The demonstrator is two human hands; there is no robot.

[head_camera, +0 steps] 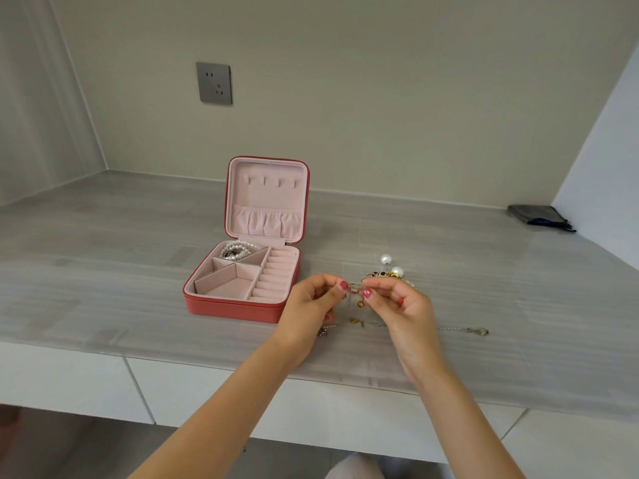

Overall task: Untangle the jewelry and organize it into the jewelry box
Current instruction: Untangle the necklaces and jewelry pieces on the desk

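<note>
Pinching a small jewelry piece (355, 289) between both hands (352, 299) (beside the jewelry box (242, 271)).

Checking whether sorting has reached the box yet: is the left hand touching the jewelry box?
Apart. The head view shows bare countertop between the left hand and the jewelry box; that hand pinches a small jewelry piece.

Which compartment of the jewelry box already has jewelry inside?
The back-left compartment, nearest the lid hinge: it holds a pearl strand. The other compartments show only pink lining.
</note>
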